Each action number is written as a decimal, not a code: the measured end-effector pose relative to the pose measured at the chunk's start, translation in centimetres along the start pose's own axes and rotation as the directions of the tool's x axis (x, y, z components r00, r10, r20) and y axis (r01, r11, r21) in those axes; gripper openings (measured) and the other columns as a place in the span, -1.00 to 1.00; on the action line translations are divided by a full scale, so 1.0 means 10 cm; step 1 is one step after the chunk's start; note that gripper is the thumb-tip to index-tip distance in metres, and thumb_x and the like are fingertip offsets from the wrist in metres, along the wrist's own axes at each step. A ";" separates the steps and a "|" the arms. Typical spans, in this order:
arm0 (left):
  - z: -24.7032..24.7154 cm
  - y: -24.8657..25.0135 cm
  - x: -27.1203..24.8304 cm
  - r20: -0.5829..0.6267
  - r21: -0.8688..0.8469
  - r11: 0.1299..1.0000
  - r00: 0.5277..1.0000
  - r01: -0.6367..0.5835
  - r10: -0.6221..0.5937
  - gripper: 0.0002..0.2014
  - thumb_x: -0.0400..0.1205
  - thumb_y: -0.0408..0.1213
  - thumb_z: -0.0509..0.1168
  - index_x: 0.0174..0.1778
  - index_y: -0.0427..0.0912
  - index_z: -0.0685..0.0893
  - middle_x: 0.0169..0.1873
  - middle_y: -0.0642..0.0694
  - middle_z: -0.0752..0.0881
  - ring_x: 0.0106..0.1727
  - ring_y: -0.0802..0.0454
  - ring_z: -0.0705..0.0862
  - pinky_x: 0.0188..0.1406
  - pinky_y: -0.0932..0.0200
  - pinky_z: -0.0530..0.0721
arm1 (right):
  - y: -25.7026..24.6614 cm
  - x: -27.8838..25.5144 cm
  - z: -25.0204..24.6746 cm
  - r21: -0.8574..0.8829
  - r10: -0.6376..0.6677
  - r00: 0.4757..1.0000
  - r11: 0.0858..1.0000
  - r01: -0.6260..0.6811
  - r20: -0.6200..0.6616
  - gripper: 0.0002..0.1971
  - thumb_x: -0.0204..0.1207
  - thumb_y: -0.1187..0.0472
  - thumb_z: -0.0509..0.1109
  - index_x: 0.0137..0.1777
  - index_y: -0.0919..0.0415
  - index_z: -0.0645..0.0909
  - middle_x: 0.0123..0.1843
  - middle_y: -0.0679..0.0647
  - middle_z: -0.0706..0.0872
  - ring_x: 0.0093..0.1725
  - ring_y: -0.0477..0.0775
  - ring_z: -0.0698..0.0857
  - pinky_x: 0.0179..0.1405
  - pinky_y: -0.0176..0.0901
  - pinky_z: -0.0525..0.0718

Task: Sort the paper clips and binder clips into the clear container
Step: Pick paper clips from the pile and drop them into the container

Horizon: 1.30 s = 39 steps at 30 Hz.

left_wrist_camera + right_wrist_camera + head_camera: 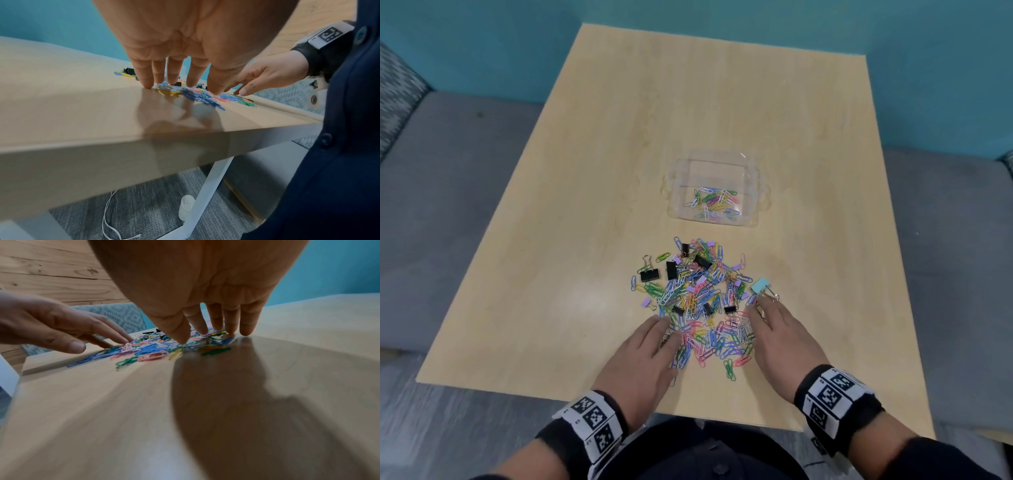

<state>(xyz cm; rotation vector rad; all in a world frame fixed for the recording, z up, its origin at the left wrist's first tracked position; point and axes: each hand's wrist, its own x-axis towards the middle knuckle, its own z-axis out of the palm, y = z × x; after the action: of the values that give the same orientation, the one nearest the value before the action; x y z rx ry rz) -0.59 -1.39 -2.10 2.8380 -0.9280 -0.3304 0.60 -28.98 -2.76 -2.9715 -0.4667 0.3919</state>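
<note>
Both hands (205, 305) press straight fingertips onto paper clips (148, 350).

**Layout on table, single moment**

Clear plastic container (714, 192) sits on light wooden table (585, 171), holding a few coloured paper clips (714, 200). Nearer the person lies the mixed heap of paper clips and binder clips (698, 301). Left hand (647, 356) rests at the heap's near-left edge, right hand (780, 335) at its near-right.

A big pile of colorful paper clips (702, 308) lies on the worktop (585, 205), with black, purple and light blue binder clips (671, 270) mixed in. Just behind it sits the clear container (679, 202), upright and open, with a few paper clips inside.
</note>
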 end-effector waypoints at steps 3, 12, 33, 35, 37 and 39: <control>0.07 -0.04 0.10 0.019 -0.019 1.000 1.000 0.022 -0.022 -0.45 0.59 -0.03 0.11 0.47 -0.24 0.42 0.42 -0.31 0.47 0.48 -0.31 0.36 0.37 -0.17 0.49 | -0.01 0.07 -0.01 -0.005 -0.009 1.000 1.000 0.009 -0.021 -0.43 0.42 0.22 0.37 0.45 0.31 0.42 0.42 0.32 0.48 0.42 0.39 0.45 0.38 0.18 0.50; 0.12 -0.03 0.09 0.031 -0.017 0.998 0.998 0.062 -0.061 -0.44 0.61 -0.01 0.07 0.50 -0.20 0.39 0.31 -0.27 0.52 0.41 -0.32 0.42 0.33 -0.18 0.51 | -0.12 -0.10 -0.06 0.028 -0.093 0.996 0.995 0.092 0.008 -0.56 0.47 0.17 0.28 0.35 0.28 0.47 0.25 0.21 0.54 0.33 0.30 0.47 0.20 0.12 0.60; 0.21 -0.02 0.07 0.151 0.028 0.999 0.988 -0.033 0.029 -0.44 0.68 0.02 0.02 0.50 -0.27 0.37 0.46 -0.31 0.43 0.55 -0.33 0.25 0.44 -0.19 0.34 | -0.17 0.01 -0.18 -0.045 -0.059 0.997 0.997 0.061 0.046 -0.54 0.36 0.20 0.38 0.27 0.29 0.52 0.16 0.16 0.57 0.25 0.28 0.51 0.03 0.05 0.60; 0.18 -0.02 0.06 0.122 0.012 0.999 0.992 -0.041 0.039 -0.48 0.66 0.00 0.07 0.42 -0.29 0.47 0.38 -0.32 0.51 0.49 -0.33 0.35 0.41 -0.19 0.41 | -0.25 -0.10 -0.18 -0.023 -0.100 0.992 0.995 0.102 0.074 -0.56 0.34 0.17 0.36 0.23 0.26 0.54 0.10 0.13 0.57 0.20 0.25 0.53 -0.01 0.02 0.61; 0.14 0.02 0.07 0.103 -0.013 0.999 0.994 -0.041 0.042 -0.48 0.64 -0.01 0.09 0.42 -0.29 0.47 0.39 -0.32 0.50 0.49 -0.32 0.35 0.41 -0.18 0.42 | -0.30 -0.14 -0.19 0.019 -0.110 0.991 0.994 0.109 0.078 -0.58 0.35 0.13 0.29 0.22 0.22 0.54 0.08 0.10 0.58 0.15 0.22 0.55 -0.04 0.01 0.64; 0.15 0.04 0.11 0.132 -0.018 0.999 0.990 -0.046 0.047 -0.42 0.66 0.01 0.04 0.53 -0.28 0.32 0.51 -0.30 0.36 0.57 -0.29 0.22 0.45 -0.18 0.35 | -0.32 -0.12 -0.21 0.052 -0.079 0.995 0.996 0.077 0.052 -0.58 0.36 0.13 0.26 0.23 0.20 0.53 0.09 0.09 0.59 0.13 0.21 0.56 -0.05 0.02 0.65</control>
<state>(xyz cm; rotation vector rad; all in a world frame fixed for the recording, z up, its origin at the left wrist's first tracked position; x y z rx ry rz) -0.36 -2.48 -3.69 2.8045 -1.0099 -0.5237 -0.83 -26.49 -0.03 -2.8903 -0.5680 0.4700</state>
